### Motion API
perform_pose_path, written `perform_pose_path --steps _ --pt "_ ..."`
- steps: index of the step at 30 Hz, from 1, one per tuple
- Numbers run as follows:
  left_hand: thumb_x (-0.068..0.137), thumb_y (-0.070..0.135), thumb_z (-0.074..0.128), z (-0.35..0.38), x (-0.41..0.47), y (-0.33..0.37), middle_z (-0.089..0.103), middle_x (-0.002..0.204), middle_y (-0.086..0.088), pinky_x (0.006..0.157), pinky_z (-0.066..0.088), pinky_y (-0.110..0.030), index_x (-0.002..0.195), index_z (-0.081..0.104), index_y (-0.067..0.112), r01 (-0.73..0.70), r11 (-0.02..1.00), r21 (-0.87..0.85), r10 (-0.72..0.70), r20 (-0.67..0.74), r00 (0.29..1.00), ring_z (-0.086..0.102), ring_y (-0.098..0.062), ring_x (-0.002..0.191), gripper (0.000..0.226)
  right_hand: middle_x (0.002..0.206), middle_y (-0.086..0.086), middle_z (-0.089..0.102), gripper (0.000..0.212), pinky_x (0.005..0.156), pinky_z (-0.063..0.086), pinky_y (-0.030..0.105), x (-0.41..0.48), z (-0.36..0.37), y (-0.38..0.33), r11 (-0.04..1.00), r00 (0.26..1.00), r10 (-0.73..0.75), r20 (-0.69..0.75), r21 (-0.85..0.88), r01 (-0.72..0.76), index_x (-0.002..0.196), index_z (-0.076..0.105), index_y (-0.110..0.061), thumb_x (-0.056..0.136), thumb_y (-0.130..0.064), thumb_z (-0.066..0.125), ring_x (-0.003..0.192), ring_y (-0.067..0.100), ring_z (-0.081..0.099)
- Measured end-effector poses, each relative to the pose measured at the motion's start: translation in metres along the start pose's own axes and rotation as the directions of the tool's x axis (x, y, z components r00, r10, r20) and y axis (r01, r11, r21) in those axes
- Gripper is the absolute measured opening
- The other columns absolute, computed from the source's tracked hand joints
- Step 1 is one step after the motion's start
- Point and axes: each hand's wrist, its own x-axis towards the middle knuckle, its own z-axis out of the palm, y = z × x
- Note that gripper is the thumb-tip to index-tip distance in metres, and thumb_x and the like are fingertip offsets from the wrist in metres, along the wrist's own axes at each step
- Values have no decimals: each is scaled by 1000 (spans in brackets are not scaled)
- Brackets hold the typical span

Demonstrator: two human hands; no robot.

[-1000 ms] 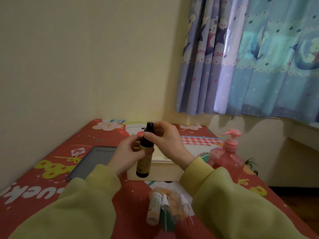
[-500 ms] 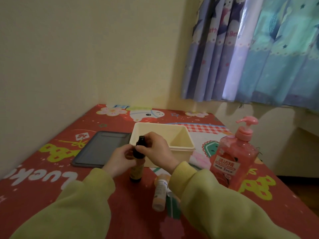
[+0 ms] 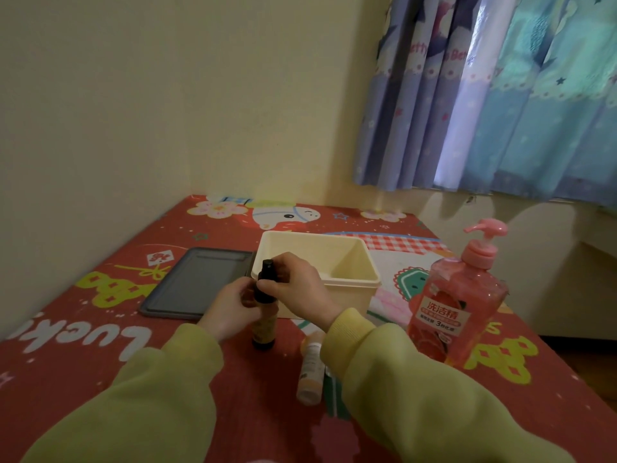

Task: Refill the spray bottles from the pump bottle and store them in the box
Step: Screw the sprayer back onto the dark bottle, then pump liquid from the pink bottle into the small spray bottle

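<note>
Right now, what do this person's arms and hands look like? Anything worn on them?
Both arms wear loose yellow-green long sleeves, the left sleeve and the right sleeve, each ending in a snug cuff at the wrist. The left hand and right hand are bare: no gloves, rings or watch show.

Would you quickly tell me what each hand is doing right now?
Left hand: holds the amber spray bottle by its body.
Right hand: grips that bottle's black spray cap.

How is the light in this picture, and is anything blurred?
Head view: dim, warm light; daylight glows through the curtain; the upright spray bottle looks dark, its label unreadable; the pump bottle label is readable; sleeves near the bottom are soft.
</note>
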Motion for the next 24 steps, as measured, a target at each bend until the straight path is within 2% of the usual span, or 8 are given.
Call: perform_pose_path --steps 3,6,8,10,14,16,20,24 --pt "75 9 73 -7 1 2 57 82 2 56 40 -16 91 50 16 69 992 102 -73 34 997 55 -6 74 28 129 12 55 57 92 44 28 -3 -15 -4 999 995 49 87 -20 -47 133 43 -6 85 -27 66 117 22 54" --pt "75 30 73 -17 -5 4 51 64 0 46 32 -20 74 53 10 147 889 435 -198 75 977 50 -9 55 28 117 13 62 45 88 50 31 -7 -39 -1 988 995 89 46 -129 -83 124 51 -5 89 -30 61 102 21 61" --pt "82 34 65 -8 -17 6 54 60 -4 40 40 -20 67 47 12 241 861 448 -345 167 924 54 -9 43 32 103 17 67 34 77 57 33 -12 -51 6 975 984 160 79 -168 -145 116 55 -1 92 -26 56 79 19 65" --pt "85 37 61 9 -31 3 59 66 -5 42 47 -20 74 48 13 316 857 408 -442 266 857 60 -10 46 29 95 20 70 30 66 58 29 -22 -53 16 943 948 276 159 -234 -235 107 58 5 95 -21 51 64 15 63" --pt "83 43 61 44 -39 -7 60 69 -2 47 48 -21 85 51 14 280 880 384 -398 274 875 60 -9 55 31 96 23 70 20 65 58 27 -42 -43 35 876 859 447 248 -315 -365 85 57 -3 96 -17 47 59 17 63" --pt "82 45 61 56 -40 -6 58 66 -1 44 46 -20 80 51 14 259 891 374 -359 228 905 57 -10 53 33 98 25 69 19 71 59 33 -48 -37 42 862 844 481 235 -299 -408 86 55 -3 97 -15 45 61 21 65" --pt "79 49 62 74 -38 -5 53 65 0 42 41 -23 70 49 16 230 896 380 -317 185 930 50 -11 49 37 103 23 67 20 84 56 40 -54 -27 47 861 859 478 184 -291 -417 94 58 -2 96 -16 43 93 32 68" --pt "76 45 68 78 -37 0 53 71 -2 43 40 -24 75 47 17 222 894 390 -320 207 924 50 -14 52 35 103 20 67 19 83 54 36 -55 -25 51 853 875 463 144 -342 -395 89 58 -5 95 -16 43 95 31 66"
